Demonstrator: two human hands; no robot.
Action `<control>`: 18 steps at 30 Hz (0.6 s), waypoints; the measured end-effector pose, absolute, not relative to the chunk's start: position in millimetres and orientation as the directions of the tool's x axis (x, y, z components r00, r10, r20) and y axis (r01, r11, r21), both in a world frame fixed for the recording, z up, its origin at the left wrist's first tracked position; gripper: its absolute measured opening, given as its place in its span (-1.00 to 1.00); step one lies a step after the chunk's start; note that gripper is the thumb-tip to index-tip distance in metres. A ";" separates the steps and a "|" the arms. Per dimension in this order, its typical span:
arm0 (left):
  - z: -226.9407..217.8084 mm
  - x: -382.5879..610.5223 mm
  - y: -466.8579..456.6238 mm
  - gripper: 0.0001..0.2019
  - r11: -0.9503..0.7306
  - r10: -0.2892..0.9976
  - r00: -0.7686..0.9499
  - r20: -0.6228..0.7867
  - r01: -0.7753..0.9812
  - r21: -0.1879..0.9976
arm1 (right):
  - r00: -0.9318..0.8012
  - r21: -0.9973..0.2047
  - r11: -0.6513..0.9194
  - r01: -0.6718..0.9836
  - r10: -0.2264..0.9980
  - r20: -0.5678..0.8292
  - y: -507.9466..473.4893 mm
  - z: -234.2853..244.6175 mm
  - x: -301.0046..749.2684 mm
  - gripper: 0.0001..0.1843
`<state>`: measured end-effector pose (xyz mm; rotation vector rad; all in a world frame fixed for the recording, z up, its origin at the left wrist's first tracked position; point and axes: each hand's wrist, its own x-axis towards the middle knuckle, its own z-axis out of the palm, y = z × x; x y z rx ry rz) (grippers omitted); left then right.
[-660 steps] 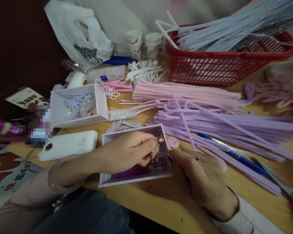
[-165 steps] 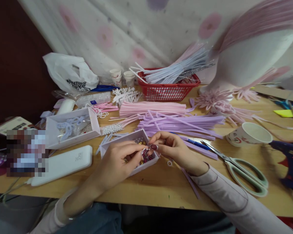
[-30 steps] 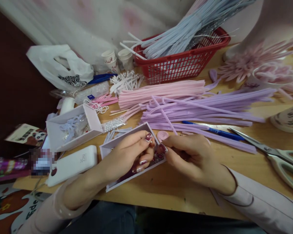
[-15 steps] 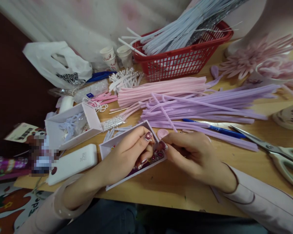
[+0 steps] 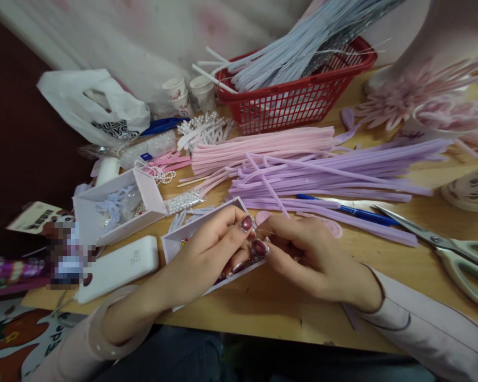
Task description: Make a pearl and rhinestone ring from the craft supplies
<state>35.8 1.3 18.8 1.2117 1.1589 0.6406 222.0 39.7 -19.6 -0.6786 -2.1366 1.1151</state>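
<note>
My left hand (image 5: 223,241) is closed in a pinch over a small open white box (image 5: 171,246). Red gems and beads lie in that box, partly covered by my fingers. Fingertip to fingertip with it, my right hand (image 5: 306,252) pinches too, at the box's right edge. A fine pale strand, like thin wire (image 5: 265,232), shows between the two hands; whatever else they hold is hidden by the fingers. Just behind the fingertips lies a pink coil (image 5: 262,217), and a second flat pink coil (image 5: 333,228) is beside my right hand.
Purple fuzzy stems (image 5: 334,172) and pink stems (image 5: 263,148) lie behind my hands. Scissors (image 5: 438,241) and a blue pen (image 5: 366,213) are on the right. A red basket (image 5: 290,103) stands at the back. Left are another white box (image 5: 151,196) and a white power bank (image 5: 121,268).
My hands have drawn slightly closer, and the thin strand now shows between them. My right hand has shifted a little left, uncovering the flat pink coil beside it.
</note>
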 end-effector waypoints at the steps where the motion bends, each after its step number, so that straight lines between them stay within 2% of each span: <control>1: 19.3 36.4 0.8 -0.69 0.286 0.882 0.336 -0.331 0.177 0.942 | -0.681 -0.848 0.507 0.153 0.676 0.281 39.6 -20.1 222.0 -0.89; 3: 20.8 37.7 0.2 -0.68 0.278 0.887 0.334 -0.320 0.167 0.946 | -0.701 -0.853 0.500 0.152 0.663 0.263 39.7 -20.9 221.3 -0.95; 13: 27.1 43.3 2.7 -0.71 0.207 0.928 0.265 -0.261 0.214 0.955 | -0.682 -0.909 0.412 0.064 0.683 0.262 39.1 -22.3 223.2 -0.91; 18: 26.7 37.1 8.3 -0.75 0.130 0.950 0.231 -0.211 0.321 0.938 | -0.615 -0.896 0.441 0.054 0.722 0.318 39.6 -19.0 226.2 -0.72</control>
